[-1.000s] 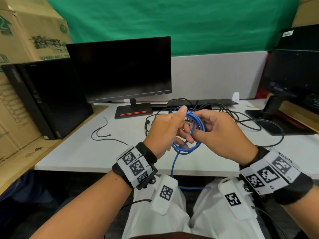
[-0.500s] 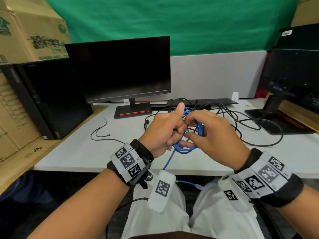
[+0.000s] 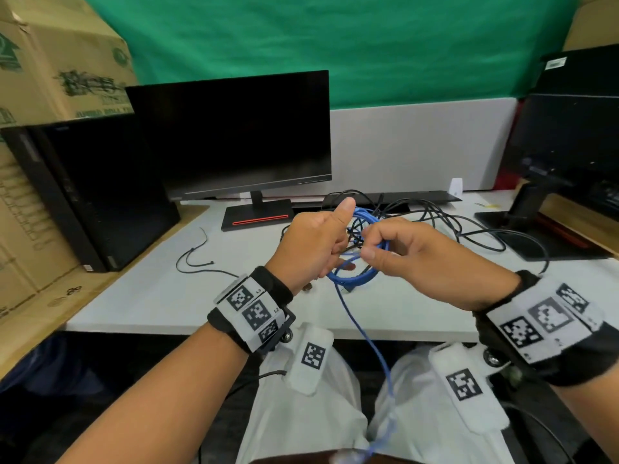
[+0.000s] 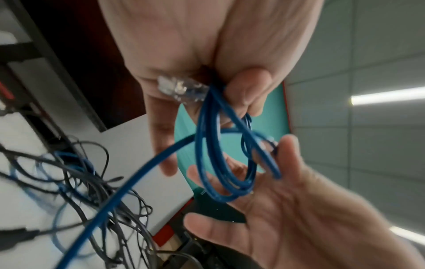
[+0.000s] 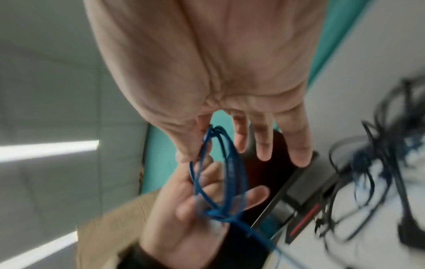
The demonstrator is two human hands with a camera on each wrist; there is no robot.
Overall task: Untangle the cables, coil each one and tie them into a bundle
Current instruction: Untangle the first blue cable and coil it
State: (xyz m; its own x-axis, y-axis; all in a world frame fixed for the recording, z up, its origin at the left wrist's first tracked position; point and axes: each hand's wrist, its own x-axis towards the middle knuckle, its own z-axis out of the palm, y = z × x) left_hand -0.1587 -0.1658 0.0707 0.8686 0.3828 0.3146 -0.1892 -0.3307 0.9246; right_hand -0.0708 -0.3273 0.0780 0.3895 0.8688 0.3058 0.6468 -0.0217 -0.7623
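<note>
In the head view, the left hand (image 3: pixel 313 244) was clenched round one side of a thin, round-jacketed blue network cable (image 3: pixel 351 279) wound into a small coil of several loops, its thumb sticking straight up. The right hand (image 3: pixel 412 259) pinched the opposite side of that coil between thumb and forefinger, the remaining fingers loosely curled. The coil hung between the two hands, above the near edge of a smooth matte white desk (image 3: pixel 160 296). One loose strand dropped from beneath the hands and ran down between the person's knees. Just beyond the hands lay a heap of glossy thin black cables (image 3: pixel 452 226), looped and crossing, with a little more blue showing among them. Left of the left hand, well apart, a short thin black wire (image 3: pixel 197 259) lay curled on the desk. Behind it stood a flat black monitor (image 3: pixel 234 135) on a rectangular base with a red stripe.

In the left wrist view, the left hand (image 4: pixel 207 54) gripped the blue cable (image 4: pixel 220 163) where its loops gathered, a clear plastic plug (image 4: pixel 181 89) lying against the palm. The right hand's fingers (image 4: pixel 289 151) touched the far side of the coil. The tangle of black cables (image 4: pixel 92 182) lay blurred below.

In the right wrist view, blurred, the right hand (image 5: pixel 207 63) held the top of the blue coil (image 5: pixel 220 174) at the thumb's base, three fingers extended. The left hand (image 5: pixel 190 218) clutched the bottom.
</note>
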